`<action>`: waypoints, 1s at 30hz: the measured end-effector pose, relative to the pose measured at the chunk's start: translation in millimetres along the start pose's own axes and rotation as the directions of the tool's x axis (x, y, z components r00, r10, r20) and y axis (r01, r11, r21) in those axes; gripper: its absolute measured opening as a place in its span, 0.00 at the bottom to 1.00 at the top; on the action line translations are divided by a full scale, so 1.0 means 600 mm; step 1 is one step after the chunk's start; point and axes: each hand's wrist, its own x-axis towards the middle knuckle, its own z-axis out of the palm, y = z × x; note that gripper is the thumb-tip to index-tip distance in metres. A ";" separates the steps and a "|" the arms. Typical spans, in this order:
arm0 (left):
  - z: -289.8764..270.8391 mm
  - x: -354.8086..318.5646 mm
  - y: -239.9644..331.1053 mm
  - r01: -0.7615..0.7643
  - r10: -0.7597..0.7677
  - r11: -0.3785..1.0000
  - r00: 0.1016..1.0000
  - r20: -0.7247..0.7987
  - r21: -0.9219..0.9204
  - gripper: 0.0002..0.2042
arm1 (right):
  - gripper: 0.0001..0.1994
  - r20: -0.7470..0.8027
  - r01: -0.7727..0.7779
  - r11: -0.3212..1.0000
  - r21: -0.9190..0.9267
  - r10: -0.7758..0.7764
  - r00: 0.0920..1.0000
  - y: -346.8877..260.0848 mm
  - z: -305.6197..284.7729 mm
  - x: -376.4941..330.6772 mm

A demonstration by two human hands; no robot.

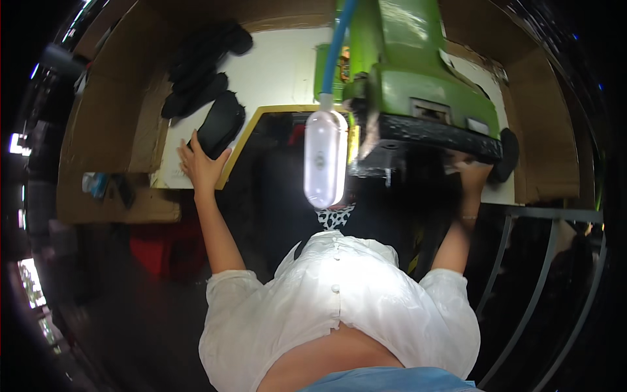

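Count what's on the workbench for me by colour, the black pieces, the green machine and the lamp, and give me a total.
Black shoe-sole-shaped pieces: 4, one under the left hand, three stacked behind
Green machine: 1
White lamp: 1
Total: 6

Machine body (418, 72): green painted metal, glossy, worn and grimy along the lower edges.
Machine base strip (444, 134): black, rough and matt, looks like rubber or grit-caked metal.
Lamp (325, 157): smooth translucent plastic, glowing white.
Hose (339, 39): blue, smooth plastic.
Black shoe piece (221, 124): matt, rubbery or leather-like, under the left hand (202, 166).
Tabletop (281, 72): white, smooth, faintly scuffed; yellow painted edge.
Surround walls (111, 124): brown corrugated cardboard, matt, torn edges.
Shirt (339, 307): white cloth, lightly creased.
Rail (542, 261): grey metal tube, dull.
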 end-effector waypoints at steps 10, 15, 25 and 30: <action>-0.045 -0.029 0.045 -0.207 0.171 0.874 0.978 -0.120 -0.440 0.16 | 0.13 0.149 0.055 0.959 0.279 -0.099 0.984 -0.147 -0.012 -0.063; -0.112 -0.116 0.181 -0.374 0.367 0.425 0.904 -0.220 -0.824 0.16 | 0.24 0.446 -0.179 0.755 0.631 -0.164 0.880 -0.264 -0.033 -0.113; -0.112 -0.190 0.328 0.625 0.656 0.229 0.468 0.593 -0.746 0.22 | 0.17 0.837 -0.740 0.406 0.537 -0.366 0.407 -0.297 0.026 -0.268; -0.090 -0.197 0.321 0.575 0.631 0.206 0.540 0.557 -0.792 0.18 | 0.17 0.851 -0.698 0.496 0.516 -0.388 0.354 -0.319 -0.018 -0.235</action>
